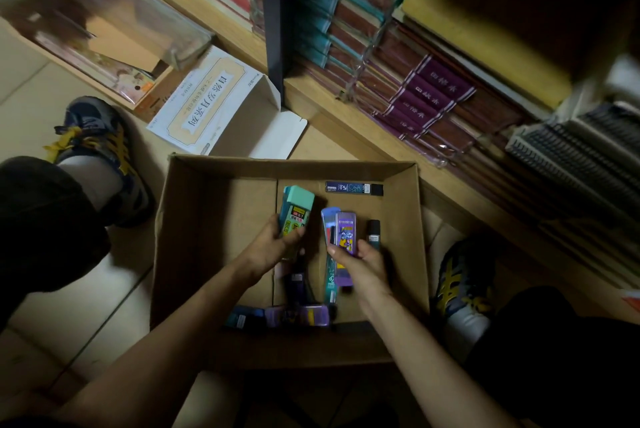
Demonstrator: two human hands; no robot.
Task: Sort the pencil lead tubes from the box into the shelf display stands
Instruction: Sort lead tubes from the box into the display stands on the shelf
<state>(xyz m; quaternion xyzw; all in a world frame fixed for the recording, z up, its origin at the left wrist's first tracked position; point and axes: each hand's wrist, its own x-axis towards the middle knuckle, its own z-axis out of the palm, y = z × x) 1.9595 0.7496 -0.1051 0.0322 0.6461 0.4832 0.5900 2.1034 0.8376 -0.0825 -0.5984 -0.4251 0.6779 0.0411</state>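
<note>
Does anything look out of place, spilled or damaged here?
Nothing is damaged or spilled. The loose tubes in the cardboard box lie at mixed angles, and a white carton lies opened just beyond it.

— What sort of place is this?
— A stationery shop, by the look. Beyond the fingers (367,249), low wooden shelves (339,112) hold rows of identical wrapped notebooks (349,29), with purple-banded ones (429,95) and spiral-bound pads (568,157) off to their right.
— Anything nearer?
— Under the fingers, a cardboard box (405,220) of assorted pencil lead tubes (354,188). Beyond and left of them, a printed white carton (207,105).
</note>
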